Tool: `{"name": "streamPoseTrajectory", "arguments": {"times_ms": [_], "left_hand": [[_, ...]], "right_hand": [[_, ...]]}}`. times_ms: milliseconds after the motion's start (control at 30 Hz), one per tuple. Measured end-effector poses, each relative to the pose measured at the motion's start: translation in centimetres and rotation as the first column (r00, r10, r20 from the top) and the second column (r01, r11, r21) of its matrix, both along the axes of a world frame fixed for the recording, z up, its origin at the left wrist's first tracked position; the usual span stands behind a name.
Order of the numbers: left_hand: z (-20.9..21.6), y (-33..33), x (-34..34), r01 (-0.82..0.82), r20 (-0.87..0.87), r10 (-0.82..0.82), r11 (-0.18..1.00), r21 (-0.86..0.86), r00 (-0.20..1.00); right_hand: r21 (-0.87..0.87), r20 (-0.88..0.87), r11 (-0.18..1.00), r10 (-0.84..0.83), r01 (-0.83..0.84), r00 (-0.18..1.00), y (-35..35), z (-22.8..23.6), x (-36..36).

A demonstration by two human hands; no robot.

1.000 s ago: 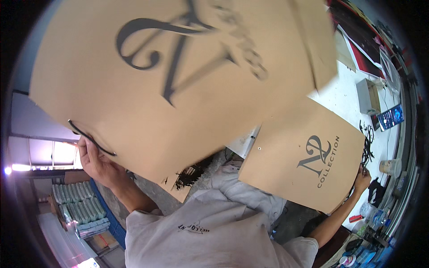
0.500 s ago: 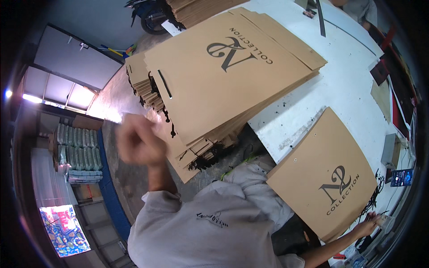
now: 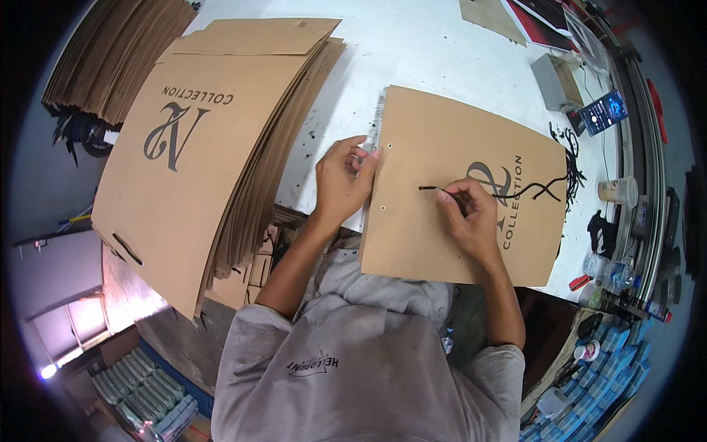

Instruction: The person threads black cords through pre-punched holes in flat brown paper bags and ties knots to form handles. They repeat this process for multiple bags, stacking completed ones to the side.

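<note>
Flat on the white table in front of me lies a brown paper bag (image 3: 434, 250) with dark print and two small eyelet holes along its left edge. My left hand (image 3: 343, 180) is at that edge, thumb and curled fingers closed on it beside the upper hole. Over the middle of the bag, my right hand (image 3: 471, 219) pinches a black cord (image 3: 549, 190). The cord's short stiff end points left toward the holes, and its tail trails right across the print.
A tall stack of paper bags (image 3: 199, 132) stands at left, another brown stack (image 3: 121, 55) beyond it. Loose black cords (image 3: 576, 166) lie by the bag's right edge. Farther right are a propped phone (image 3: 604, 112), a grey box (image 3: 552, 81), a cup (image 3: 617, 191) and a red tool (image 3: 579, 283).
The view has swung right. My left hand came from beside the big stack to the bag's left edge. My right hand came from the table's right side onto the bag with a cord.
</note>
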State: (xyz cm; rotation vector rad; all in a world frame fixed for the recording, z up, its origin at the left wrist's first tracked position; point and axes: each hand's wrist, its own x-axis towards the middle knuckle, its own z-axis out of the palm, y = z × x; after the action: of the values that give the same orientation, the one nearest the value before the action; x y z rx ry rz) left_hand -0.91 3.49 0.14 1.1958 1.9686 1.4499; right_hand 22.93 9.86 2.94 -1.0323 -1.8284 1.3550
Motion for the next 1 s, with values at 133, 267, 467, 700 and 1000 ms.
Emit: {"name": "streamPoseTrajectory", "arguments": {"times_ms": [133, 267, 467, 700, 1000], "left_hand": [[-0.8, 1.2, 0.0, 0.095, 0.071, -0.089, 0.991, -0.090, 0.994], [-0.3, 1.1, 0.2, 0.155, 0.430, -0.081, 0.978, -0.141, 0.899], [-0.8, 0.4, 1.4, 0.130, 0.091, -0.123, 0.988, -0.079, 0.988], [0.4, 0.4, 1.7, 0.088, 0.379, -0.040, 0.990, -0.110, 0.924], [-0.9, 1.6, 0.0, 0.310, 0.547, -0.247, 0.950, -0.024, 0.800]], "right_hand": [[-0.087, -0.178, 0.996, -0.017, 0.001, 0.984, 0.6, 0.1, -3.1], [0.009, 0.002, 0.997, 0.080, -0.080, 0.997, 2.5, 1.1, -4.7], [0.248, 0.179, 0.959, 0.093, -0.137, 0.979, 2.8, 1.2, -6.2], [0.287, 0.191, 0.952, 0.049, -0.104, 0.980, 2.8, -0.7, -6.9], [0.437, 0.148, 0.896, 0.019, -0.083, 0.989, 2.6, -2.2, -7.3]]}}
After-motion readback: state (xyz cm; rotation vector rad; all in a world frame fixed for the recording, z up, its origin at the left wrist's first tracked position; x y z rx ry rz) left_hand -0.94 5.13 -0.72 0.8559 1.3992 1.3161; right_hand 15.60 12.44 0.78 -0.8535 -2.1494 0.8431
